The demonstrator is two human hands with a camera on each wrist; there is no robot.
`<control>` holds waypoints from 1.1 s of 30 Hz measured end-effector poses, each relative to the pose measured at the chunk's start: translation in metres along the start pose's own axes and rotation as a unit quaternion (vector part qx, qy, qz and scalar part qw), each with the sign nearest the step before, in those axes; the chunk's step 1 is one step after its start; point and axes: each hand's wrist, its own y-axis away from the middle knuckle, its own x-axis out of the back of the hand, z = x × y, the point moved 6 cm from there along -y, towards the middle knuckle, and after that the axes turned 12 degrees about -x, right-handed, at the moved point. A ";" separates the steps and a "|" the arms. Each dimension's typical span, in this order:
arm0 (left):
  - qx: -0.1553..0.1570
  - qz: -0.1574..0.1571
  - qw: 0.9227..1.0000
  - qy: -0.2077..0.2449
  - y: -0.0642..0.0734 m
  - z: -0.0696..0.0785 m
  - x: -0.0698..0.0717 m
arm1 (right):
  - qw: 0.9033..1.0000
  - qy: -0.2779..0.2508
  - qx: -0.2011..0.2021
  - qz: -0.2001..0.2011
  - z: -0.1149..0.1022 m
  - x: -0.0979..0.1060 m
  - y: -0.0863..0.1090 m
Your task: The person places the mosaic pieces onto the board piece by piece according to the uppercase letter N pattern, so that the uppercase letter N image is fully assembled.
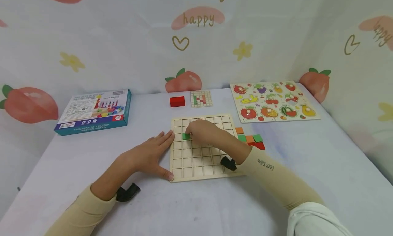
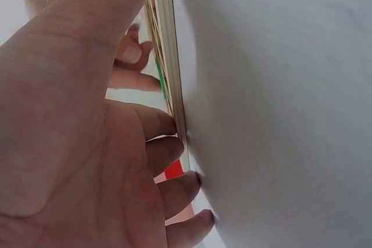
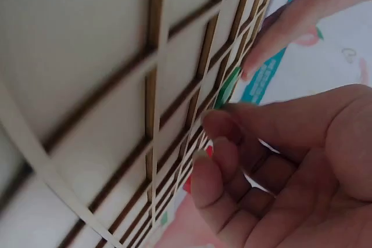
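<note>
The right hand (image 1: 203,132), fingers curled, partly hides a green tile (image 1: 185,136) near the grid board's (image 1: 196,178) far left corner; whether it pinches is unclear. The left hand's (image 1: 150,158) straightened fingers touch the left edge. The right forearm (image 1: 237,149) covers some right edge.

Soft, even light fills the head view — a faint shadow on the board (image 1: 196,161) — while both wrist views look dimmer.
</note>
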 end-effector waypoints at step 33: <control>-0.001 0.004 1.000 -0.008 0.001 0.003 -0.001 | 0.977 -0.151 -0.124 -0.089 0.168 0.022 0.075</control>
